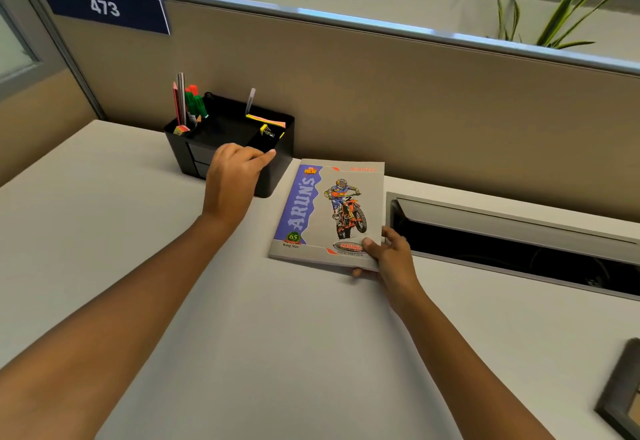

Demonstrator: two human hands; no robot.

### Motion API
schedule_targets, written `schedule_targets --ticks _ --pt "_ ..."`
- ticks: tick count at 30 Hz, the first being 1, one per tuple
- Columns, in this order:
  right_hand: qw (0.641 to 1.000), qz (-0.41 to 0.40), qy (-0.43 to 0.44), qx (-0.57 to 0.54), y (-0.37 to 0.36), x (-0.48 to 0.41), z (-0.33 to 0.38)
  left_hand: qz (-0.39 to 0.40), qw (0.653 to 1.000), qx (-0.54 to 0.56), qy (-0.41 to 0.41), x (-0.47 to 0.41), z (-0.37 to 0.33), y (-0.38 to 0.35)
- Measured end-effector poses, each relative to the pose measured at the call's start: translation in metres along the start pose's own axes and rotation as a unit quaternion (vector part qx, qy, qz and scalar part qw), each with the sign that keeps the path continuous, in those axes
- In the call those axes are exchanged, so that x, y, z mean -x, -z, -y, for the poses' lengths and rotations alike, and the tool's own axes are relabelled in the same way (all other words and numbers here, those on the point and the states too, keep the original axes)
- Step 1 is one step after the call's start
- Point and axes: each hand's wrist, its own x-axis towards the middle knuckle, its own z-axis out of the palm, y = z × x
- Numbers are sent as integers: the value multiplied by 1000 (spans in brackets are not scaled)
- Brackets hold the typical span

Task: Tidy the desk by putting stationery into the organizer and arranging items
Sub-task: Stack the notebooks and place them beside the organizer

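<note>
A black desk organizer (pixel 180 148) stands at the back of the desk against the partition, holding pencils and markers (pixel 188 103), sticky notes (pixel 266 120) and a small yellow item (pixel 267 131). My left hand (pixel 232 176) rests against the organizer's front right side, thumb along its rim. To its right lies a grey notebook (pixel 332 211) with a motorbike rider on the cover. My right hand (pixel 388 256) pinches its near right corner, thumb on top and fingers underneath.
A tan partition wall (pixel 381 93) backs the white desk (pixel 277 335). An open cable tray slot (pixel 519 249) cuts into the desk right of the notebook. A dark frame corner (pixel 623 394) sits at the lower right edge. Plants stand behind the partition.
</note>
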Motion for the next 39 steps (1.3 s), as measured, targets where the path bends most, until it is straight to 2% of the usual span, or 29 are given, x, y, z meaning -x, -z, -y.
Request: schedule_targets --ticks 6,10,12,21,28,31,36,39 --pt "998 -19 17 57 -2 -11 0 8 1000 17 21 -10 -13 -4" --pt "973 -65 99 199 -2 -17 -4 12 999 23 40 -10 -18 -3" --pt "966 -76 110 222 -3 -20 -5 14 999 28 38 -12 -20 -3" --pt "949 -122 150 247 -9 -27 -19 10 996 79 51 -10 -34 -2" --pt "936 -212 176 218 -26 -20 -22 16 992 108 58 -5 -36 -2" --pt "929 -248 194 196 -30 -14 -23 38 983 147 101 5 -40 -8" --pt "901 -236 262 251 -23 -3 -31 82 966 207 129 39 -55 -10" --pt "880 -175 322 301 -11 9 -42 114 948 248 161 76 -72 -7"
